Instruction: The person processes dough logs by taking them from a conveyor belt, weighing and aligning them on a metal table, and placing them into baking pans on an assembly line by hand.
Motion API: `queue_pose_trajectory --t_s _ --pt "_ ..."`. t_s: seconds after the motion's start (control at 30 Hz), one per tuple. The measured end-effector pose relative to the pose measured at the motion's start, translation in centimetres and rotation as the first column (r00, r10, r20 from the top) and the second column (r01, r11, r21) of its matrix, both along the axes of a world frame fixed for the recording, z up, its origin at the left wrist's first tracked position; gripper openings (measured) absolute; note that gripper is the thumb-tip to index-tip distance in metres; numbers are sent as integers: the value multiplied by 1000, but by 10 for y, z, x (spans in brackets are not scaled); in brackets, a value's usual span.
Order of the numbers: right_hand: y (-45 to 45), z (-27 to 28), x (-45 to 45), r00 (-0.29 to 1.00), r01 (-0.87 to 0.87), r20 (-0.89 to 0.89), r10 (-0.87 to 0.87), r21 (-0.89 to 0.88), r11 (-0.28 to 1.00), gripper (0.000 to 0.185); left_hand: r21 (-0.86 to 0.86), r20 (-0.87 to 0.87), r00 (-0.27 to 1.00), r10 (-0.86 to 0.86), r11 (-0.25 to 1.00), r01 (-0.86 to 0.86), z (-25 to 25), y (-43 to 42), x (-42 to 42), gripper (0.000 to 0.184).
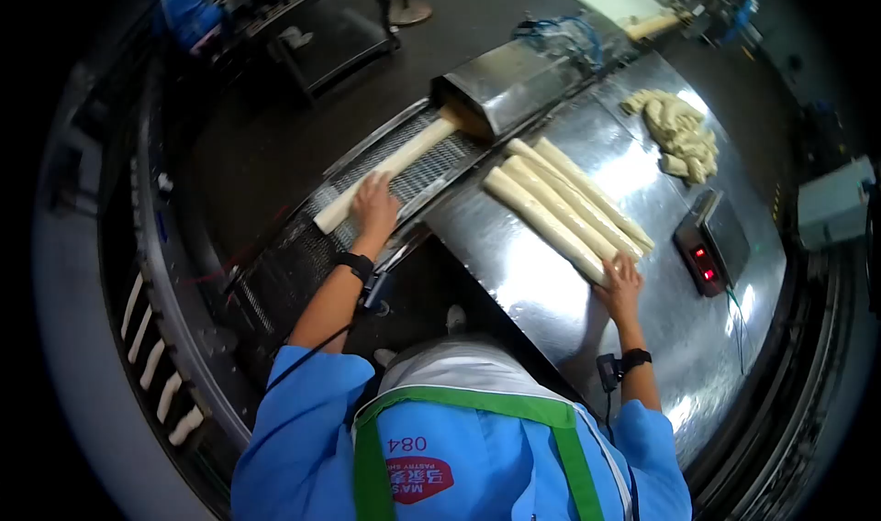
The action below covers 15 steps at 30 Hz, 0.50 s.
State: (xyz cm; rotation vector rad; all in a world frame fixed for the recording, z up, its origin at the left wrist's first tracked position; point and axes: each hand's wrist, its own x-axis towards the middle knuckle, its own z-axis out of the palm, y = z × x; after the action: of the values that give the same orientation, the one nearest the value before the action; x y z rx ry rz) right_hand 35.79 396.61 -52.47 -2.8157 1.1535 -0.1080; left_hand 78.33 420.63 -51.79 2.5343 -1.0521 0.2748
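On the mesh conveyor (pixel 424 180), a long pale dough log (pixel 404 157) lies slantwise, its far end at the mouth of a metal housing. My left hand (pixel 374 211) rests on this log near its lower end, fingers stretched over it. Several thick dough logs (pixel 551 211) lie side by side on the steel table (pixel 514 278). My right hand (pixel 624 287) touches the near end of the closest ones, with its fingers spread. The undersides of both hands are hidden.
A heap of dough (pixel 677 134) sits at the table's far right. Closer is a scale (pixel 711 246) with a red display and a cable. The metal housing (pixel 509 81) covers the belt. Several thin dough strips (pixel 151 363) lie at left. A person in blue (pixel 191 12) is far left.
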Motion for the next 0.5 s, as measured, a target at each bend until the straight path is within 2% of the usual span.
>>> queue_pose_trajectory --t_s 0.03,0.07,0.1,0.13,0.17,0.2,0.27,0.3,0.37,0.4,0.43,0.5 --pt "-2 6 0 1000 -21 11 21 0 1000 57 43 112 980 167 984 -172 -1 23 8 43" --pt "-5 6 4 998 -57 31 57 3 998 56 110 156 955 250 957 -269 -5 45 19 43" --pt "-16 -4 4 985 -112 136 105 45 993 54 265 -52 947 317 919 -293 -14 66 36 44" --pt "-21 -10 4 969 -174 177 174 -18 985 54 268 -231 930 286 937 -222 5 82 39 43" --pt "-21 -4 9 966 -221 132 221 -14 975 52 210 -154 943 295 943 -260 2 97 38 40" --pt "-21 -4 12 972 -219 74 221 -34 975 50 280 -200 933 298 930 -238 8 103 40 37" --pt "-19 -2 19 989 -150 -22 150 4 989 48 365 -128 936 328 893 -264 8 110 41 38" --pt "-16 7 25 988 -137 -74 137 13 991 47 390 -163 928 336 886 -252 16 111 40 39" --pt "-4 27 42 984 -85 -155 91 45 995 49 384 -196 934 297 900 -205 22 117 36 45" --pt "-1 31 45 978 -102 -175 110 59 993 51 356 -180 935 305 907 -227 18 120 33 44" --pt "5 32 48 975 -40 -212 61 104 994 52 320 -158 932 325 910 -263 19 128 37 43" --pt "2 10 41 993 -67 -91 69 31 997 53 286 -216 902 373 908 -307 7 127 41 40"
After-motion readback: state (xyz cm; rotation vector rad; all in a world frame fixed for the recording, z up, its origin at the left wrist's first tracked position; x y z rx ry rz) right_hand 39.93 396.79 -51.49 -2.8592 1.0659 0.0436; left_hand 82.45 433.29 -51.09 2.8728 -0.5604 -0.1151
